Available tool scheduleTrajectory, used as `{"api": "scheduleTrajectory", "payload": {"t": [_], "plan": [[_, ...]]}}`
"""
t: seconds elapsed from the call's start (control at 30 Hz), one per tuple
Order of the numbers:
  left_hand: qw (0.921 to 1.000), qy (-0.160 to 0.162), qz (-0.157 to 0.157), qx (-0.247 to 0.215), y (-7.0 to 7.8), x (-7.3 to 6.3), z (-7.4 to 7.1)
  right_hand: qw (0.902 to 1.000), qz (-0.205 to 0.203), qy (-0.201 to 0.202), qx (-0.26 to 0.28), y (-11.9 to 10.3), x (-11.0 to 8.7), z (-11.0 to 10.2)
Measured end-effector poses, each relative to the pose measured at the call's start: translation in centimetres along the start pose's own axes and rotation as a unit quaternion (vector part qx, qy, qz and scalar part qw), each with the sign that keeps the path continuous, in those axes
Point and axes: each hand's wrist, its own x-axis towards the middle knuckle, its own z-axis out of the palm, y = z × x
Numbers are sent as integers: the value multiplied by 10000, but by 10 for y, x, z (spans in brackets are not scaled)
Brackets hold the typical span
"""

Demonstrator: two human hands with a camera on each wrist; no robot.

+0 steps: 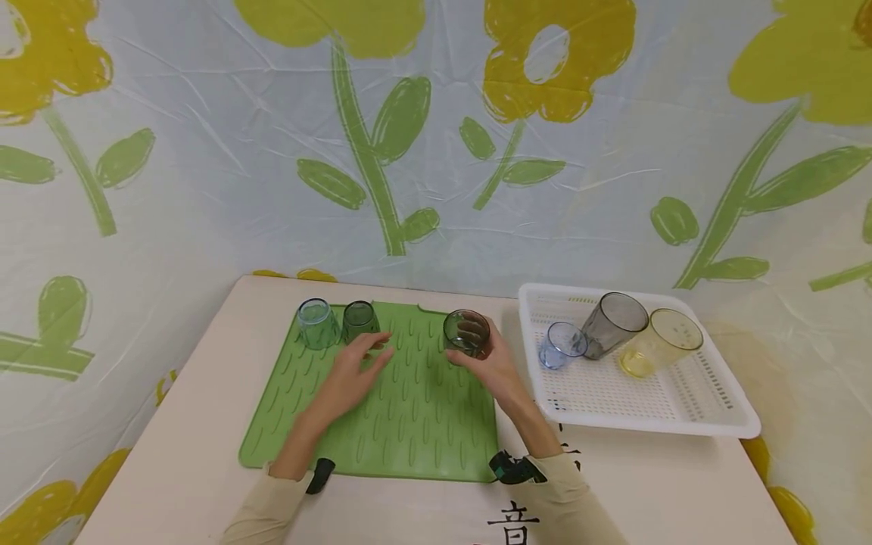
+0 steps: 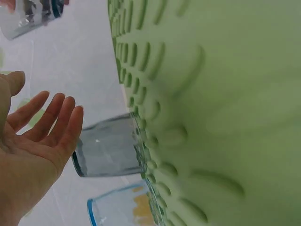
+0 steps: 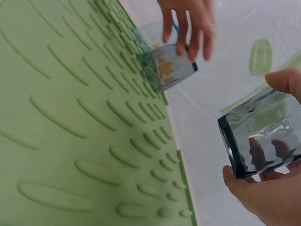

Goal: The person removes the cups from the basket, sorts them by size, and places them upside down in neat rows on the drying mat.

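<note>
Nearest us, at the bottom of the head view, we see two sleeves, with a black left band and right band at the wrists. A printed character shows on the pale table between the arms, towards the right. Beyond it lies the green mat, its surface covered in raised ridges.

Over the mat's left half we find the left hand, its fingers loosely extended and the thumb wide of them, holding nothing. It is just beside the grey glass; we cannot tell whether they touch. Over the right side, the right hand has thumb and fingers curled round the dark glass, held above the mat and apart from it, its thick dark end facing down.

Towards the mat's far left corner, the grey glass stands beside the blue glass. Right of the mat, we see a white tray containing, left to right, a blue cup, a smoky tumbler and a yellow tumbler. Farthest off, behind the table, hangs a flowered cloth.
</note>
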Motion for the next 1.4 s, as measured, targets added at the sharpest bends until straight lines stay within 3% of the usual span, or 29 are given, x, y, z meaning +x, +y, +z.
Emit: {"api": "scheduleTrajectory", "payload": {"t": [0.33, 0.6, 0.73, 0.93, 1.17, 1.4], "plan": [[9981, -162, -257, -535, 21, 12, 13, 9998, 98, -76, -121, 10, 2, 16], [9970, -181, -376, -649, 32, 22, 27, 9992, -140, -336, -155, 21, 5, 27], [9958, -192, -577, -690, 40, 24, 32, 9987, -95, -431, -260, 24, 5, 31], [9963, -212, -707, -432, 46, 25, 38, 9967, -175, -604, -511, 26, 5, 35], [9967, -246, -767, 88, 50, 27, 42, 9925, -25, -476, -1126, 23, 4, 43], [9962, -179, -809, 264, 51, 27, 42, 9923, 160, -516, -1115, 15, 1, 49]]}}
